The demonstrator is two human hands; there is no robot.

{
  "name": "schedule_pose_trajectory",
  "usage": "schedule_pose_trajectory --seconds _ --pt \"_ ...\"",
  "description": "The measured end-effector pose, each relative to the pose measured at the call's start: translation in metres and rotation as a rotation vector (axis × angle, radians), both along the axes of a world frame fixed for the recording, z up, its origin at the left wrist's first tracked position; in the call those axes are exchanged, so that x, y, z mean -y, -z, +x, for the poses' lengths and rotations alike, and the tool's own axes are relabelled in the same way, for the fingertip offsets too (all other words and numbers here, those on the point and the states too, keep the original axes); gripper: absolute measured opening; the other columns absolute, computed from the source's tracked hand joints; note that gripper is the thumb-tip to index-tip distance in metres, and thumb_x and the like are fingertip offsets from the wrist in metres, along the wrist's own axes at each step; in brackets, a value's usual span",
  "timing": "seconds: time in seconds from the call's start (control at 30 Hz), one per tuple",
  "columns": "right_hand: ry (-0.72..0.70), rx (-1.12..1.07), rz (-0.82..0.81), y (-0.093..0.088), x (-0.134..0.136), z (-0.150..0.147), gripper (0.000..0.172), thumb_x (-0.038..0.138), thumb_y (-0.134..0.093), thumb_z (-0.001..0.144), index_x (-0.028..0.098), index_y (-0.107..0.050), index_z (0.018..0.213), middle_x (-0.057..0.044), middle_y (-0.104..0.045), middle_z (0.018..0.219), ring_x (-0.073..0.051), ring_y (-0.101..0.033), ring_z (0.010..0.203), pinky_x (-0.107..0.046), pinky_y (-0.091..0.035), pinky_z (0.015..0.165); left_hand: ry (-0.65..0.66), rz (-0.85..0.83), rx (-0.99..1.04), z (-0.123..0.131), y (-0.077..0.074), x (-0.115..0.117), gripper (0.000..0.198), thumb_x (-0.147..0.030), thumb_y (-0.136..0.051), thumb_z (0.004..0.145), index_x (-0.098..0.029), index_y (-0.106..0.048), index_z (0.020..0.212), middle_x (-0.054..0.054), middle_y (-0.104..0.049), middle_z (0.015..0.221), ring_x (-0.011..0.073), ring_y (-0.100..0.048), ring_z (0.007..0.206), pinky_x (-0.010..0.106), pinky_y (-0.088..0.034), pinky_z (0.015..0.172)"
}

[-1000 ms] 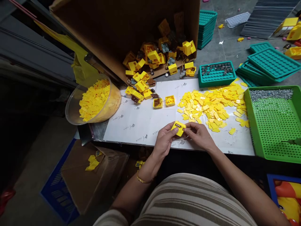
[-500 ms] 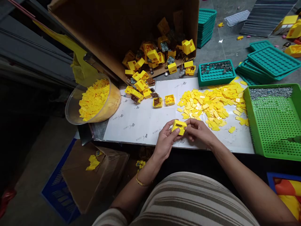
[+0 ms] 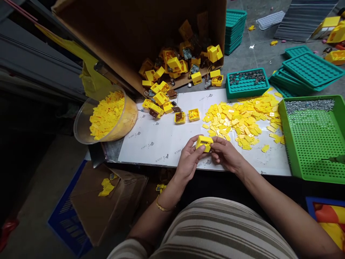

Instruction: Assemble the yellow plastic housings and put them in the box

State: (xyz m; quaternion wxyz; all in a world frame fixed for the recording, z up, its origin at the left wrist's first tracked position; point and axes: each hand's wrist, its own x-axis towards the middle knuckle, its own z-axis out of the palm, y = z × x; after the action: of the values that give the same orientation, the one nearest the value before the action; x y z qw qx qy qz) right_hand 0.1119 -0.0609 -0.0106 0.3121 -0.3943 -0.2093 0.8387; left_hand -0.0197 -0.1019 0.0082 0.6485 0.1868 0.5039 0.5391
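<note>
Both hands hold a small yellow plastic casing [image 3: 205,141] with a dark slot in its face, just above the front of the white table sheet [image 3: 151,151]. My left hand [image 3: 188,158] grips its left side, thumb across the front. The fingertips of my right hand [image 3: 225,153] are closed on its right edge; whether they also pinch a small part cannot be made out. Beyond them lie two opened yellow casings [image 3: 194,114] with parts inside. A spread of flat yellow plastic pieces [image 3: 229,120] covers the sheet to the right.
A cardboard box [image 3: 129,46] on its side spills yellow casings and wired parts. At left stands a clear tub [image 3: 129,118] of yellow pieces. On the right are a green basket [image 3: 285,144] with screws and a teal tray [image 3: 248,88] of small metal parts.
The casing has tipped slightly in my hands, showing more of its top. My right fingers have shifted a little along its right edge.
</note>
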Motion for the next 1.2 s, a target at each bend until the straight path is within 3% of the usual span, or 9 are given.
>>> schedule_pose_trajectory --seconds 0.17,0.33,0.43,0.53,0.7,0.8,0.9,1.07,1.2 --pt "0.039 0.072 0.095 0.004 0.002 0.000 0.033 0.040 -0.075 0.065 0.018 -0.057 0.083 0.008 -0.052 0.052 -0.005 -0.045 0.039 -0.015 -0.036 0.035 0.046 -0.081 0.149 -0.015 -0.003 -0.008 0.031 -0.017 -0.064 0.079 -0.013 -0.062 0.109 0.009 -0.071 0.103 0.0182 -0.069 0.086 0.030 -0.056 0.080" --pt "0.017 0.034 0.129 0.007 0.004 0.006 0.034 0.040 -0.074 0.068 0.018 -0.063 0.091 0.007 -0.054 0.057 -0.005 -0.047 0.042 -0.016 -0.038 0.038 0.093 -0.204 0.292 -0.032 0.002 -0.016 0.030 -0.024 -0.050 0.089 -0.006 -0.059 0.112 0.015 -0.070 0.105 0.0239 -0.068 0.098 0.033 -0.053 0.091" --pt "0.023 0.040 0.134 0.007 0.005 0.010 0.031 0.040 -0.074 0.069 0.018 -0.064 0.088 0.006 -0.054 0.057 -0.004 -0.045 0.042 -0.016 -0.037 0.039 0.136 -0.188 0.291 -0.036 0.007 -0.019 0.031 -0.025 -0.051 0.089 -0.011 -0.054 0.116 0.013 -0.068 0.109 0.0227 -0.066 0.104 0.033 -0.050 0.094" --pt "0.028 0.088 0.168 0.006 0.006 0.012 0.031 0.042 -0.073 0.069 0.018 -0.063 0.087 0.006 -0.053 0.057 -0.005 -0.046 0.043 -0.018 -0.038 0.040 0.144 -0.033 0.027 -0.037 0.014 -0.022 0.034 -0.026 -0.059 0.084 -0.021 -0.051 0.116 0.007 -0.066 0.109 0.0205 -0.063 0.106 0.035 -0.050 0.093" --pt "0.009 0.230 0.297 0.006 0.010 0.016 0.034 0.047 -0.067 0.074 0.017 -0.061 0.089 0.005 -0.052 0.058 -0.007 -0.047 0.045 -0.021 -0.040 0.043 0.088 0.514 -1.018 -0.045 0.034 -0.032 0.043 -0.025 -0.062 0.082 -0.023 -0.052 0.123 0.009 -0.052 0.124 0.0223 -0.048 0.119 0.040 -0.039 0.104" --pt "-0.009 0.296 0.407 0.008 0.013 0.015 0.033 0.048 -0.062 0.078 0.017 -0.059 0.090 0.006 -0.050 0.057 -0.007 -0.045 0.046 -0.021 -0.039 0.044 0.208 0.613 -1.417 -0.048 0.049 -0.037 0.041 -0.022 -0.054 0.086 -0.022 -0.054 0.127 0.012 -0.048 0.124 0.0250 -0.044 0.118 0.045 -0.038 0.104" --pt "-0.025 0.348 0.478 0.010 0.016 0.015 0.031 0.046 -0.058 0.082 0.017 -0.059 0.091 0.006 -0.048 0.056 -0.007 -0.044 0.047 -0.021 -0.038 0.045 0.277 0.594 -1.521 -0.050 0.057 -0.038 0.036 -0.022 -0.049 0.089 -0.022 -0.056 0.123 0.012 -0.049 0.119 0.0253 -0.045 0.114 0.045 -0.041 0.099" --pt "-0.057 0.360 0.517 0.012 0.018 0.017 0.027 0.042 -0.056 0.085 0.017 -0.058 0.093 0.005 -0.048 0.057 -0.008 -0.044 0.049 -0.021 -0.037 0.047 0.111 0.620 -1.476 -0.052 0.054 -0.037 0.033 -0.025 -0.050 0.090 -0.020 -0.054 0.123 0.012 -0.050 0.118 0.0227 -0.048 0.115 0.041 -0.042 0.100" --pt "-0.047 0.371 0.530 0.013 0.018 0.018 0.025 0.041 -0.054 0.086 0.017 -0.058 0.094 0.005 -0.048 0.057 -0.008 -0.044 0.049 -0.022 -0.037 0.047 0.194 0.645 -1.506 -0.052 0.057 -0.037 0.029 -0.023 -0.053 0.087 -0.022 -0.059 0.115 0.011 -0.053 0.116 0.0243 -0.049 0.113 0.043 -0.044 0.097"
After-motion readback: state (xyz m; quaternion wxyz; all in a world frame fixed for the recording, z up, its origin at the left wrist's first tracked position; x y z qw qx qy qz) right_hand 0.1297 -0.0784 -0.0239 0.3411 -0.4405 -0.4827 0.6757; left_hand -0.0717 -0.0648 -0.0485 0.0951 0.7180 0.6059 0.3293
